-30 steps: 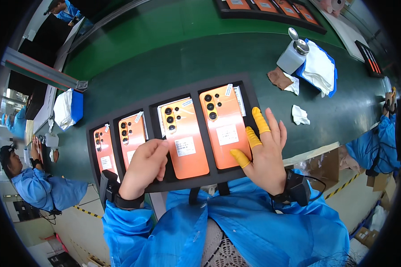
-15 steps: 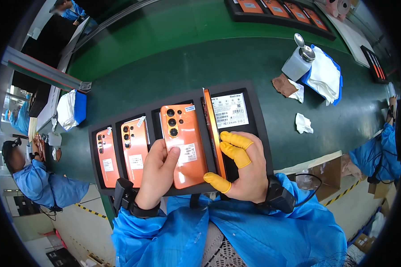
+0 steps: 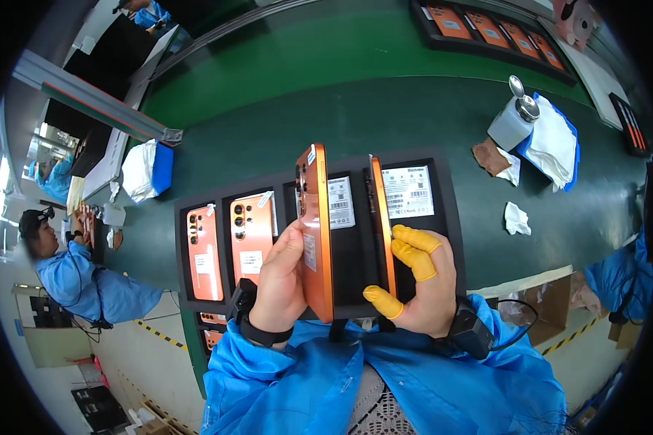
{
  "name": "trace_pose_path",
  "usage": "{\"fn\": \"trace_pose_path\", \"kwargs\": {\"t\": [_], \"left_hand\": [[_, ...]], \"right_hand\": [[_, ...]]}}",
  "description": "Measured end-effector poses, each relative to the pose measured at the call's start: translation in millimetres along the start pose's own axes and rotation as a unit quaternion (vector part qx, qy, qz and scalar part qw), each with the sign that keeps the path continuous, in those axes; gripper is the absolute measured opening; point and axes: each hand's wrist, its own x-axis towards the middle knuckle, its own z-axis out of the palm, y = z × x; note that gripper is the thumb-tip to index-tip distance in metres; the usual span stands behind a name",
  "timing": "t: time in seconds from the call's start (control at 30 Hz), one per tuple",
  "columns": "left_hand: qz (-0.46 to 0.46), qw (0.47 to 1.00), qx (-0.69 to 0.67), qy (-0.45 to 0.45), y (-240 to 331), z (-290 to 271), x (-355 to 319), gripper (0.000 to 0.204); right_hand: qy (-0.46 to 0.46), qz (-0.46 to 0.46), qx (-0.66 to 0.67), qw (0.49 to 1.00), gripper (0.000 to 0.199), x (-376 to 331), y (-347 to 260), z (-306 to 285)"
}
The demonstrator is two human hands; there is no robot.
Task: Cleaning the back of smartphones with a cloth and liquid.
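Note:
My left hand [image 3: 279, 279] is closed round an orange smartphone [image 3: 315, 239], tilted so that its edge faces up and its camera back turns left. My right hand [image 3: 421, 286], with yellow finger cots on the thumb and two fingers, grips a second orange smartphone [image 3: 382, 225] on edge. Both phones are above a black foam tray [image 3: 453, 225]. Two more orange phones, one at the far left [image 3: 205, 250] and one beside it [image 3: 252, 228], lie back up in the tray's left slots. White printed labels [image 3: 408, 190] show in the two right slots.
A white pump bottle [image 3: 511, 123] stands beside a blue bin of white cloths [image 3: 555, 141]. A brown cloth [image 3: 490, 157] and a white scrap [image 3: 516, 219] lie nearby. Another tray of phones [image 3: 486, 40] sits on the green conveyor [image 3: 305, 65]. A co-worker [image 3: 87, 268] is at the left.
My left hand has turned its phone from back-facing to edge-on, uncovering the label in the slot behind it. My right hand still grips its phone on edge. The whole view has shifted.

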Motion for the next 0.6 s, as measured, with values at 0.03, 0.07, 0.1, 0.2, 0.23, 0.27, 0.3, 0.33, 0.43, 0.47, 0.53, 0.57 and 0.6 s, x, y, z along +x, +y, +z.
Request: {"fn": "trace_pose_path", "kwargs": {"t": [0.03, 0.07, 0.1, 0.2, 0.23, 0.27, 0.3, 0.33, 0.43, 0.47, 0.53, 0.57, 0.6], "left_hand": [[-0.011, 1.0, -0.012, -0.003, 1.1, -0.6, -1.0, 0.035], [-0.022, 0.999, -0.025, -0.006, 2.0, -1.1, -1.4, 0.035], [-0.029, 0.999, -0.032, 0.007, 1.6, -1.2, -2.4, 0.036], [-0.08, 0.991, -0.1, 0.039, 7.4, 2.4, -3.2, 0.033], [-0.094, 0.982, -0.159, 0.048, 10.2, 0.1, -3.5, 0.03], [-0.094, 0.981, -0.16, 0.048, 11.9, 1.3, -5.9, 0.03], [-0.096, 0.974, -0.197, 0.057, 17.3, 4.8, -8.2, 0.029], [-0.1, 0.966, -0.232, 0.063, 20.4, 7.5, -9.6, 0.027], [-0.08, 0.967, -0.24, 0.026, 19.8, 3.6, -9.6, 0.028], [-0.083, 0.966, -0.244, 0.015, 20.5, 2.4, -8.2, 0.029], [-0.083, 0.966, -0.243, 0.021, 19.7, -1.5, -3.3, 0.031], [-0.076, 0.967, -0.243, 0.019, 20.4, -0.6, -1.9, 0.031], [-0.071, 0.967, -0.243, 0.017, 21.1, 0.3, -1.5, 0.031]], "right_hand": [[0.0, 0.002, -0.001, 1.0, 0.058, 0.2, 0.3, 0.6], [0.001, 0.005, -0.002, 1.0, 0.058, 0.2, 0.9, 0.6], [-0.014, -0.019, -0.022, 0.999, 0.065, 0.9, 0.3, -3.3], [-0.009, 0.143, 0.152, 0.978, 0.079, 2.0, -6.1, 1.2], [-0.06, 0.208, 0.173, 0.961, 0.088, 3.9, -5.9, -3.5], [-0.059, 0.257, 0.216, 0.94, 0.079, 9.9, -10.4, -9.1], [-0.083, 0.264, 0.188, 0.942, 0.075, 15.4, -5.9, -12.9], [-0.104, 0.273, 0.157, 0.943, 0.071, 17.4, 0.4, -20.8], [-0.067, 0.297, 0.259, 0.917, 0.062, 14.1, 20.5, -23.8], [-0.035, 0.302, 0.354, 0.885, 0.06, 14.2, 25.0, -22.8], [-0.001, 0.362, 0.446, 0.819, 0.056, 23.0, 17.8, -30.2], [0.033, 0.421, 0.531, 0.735, 0.053, 27.6, 14.2, -34.3], [0.033, 0.417, 0.531, 0.737, 0.053, 30.2, 11.3, -38.2]]}}
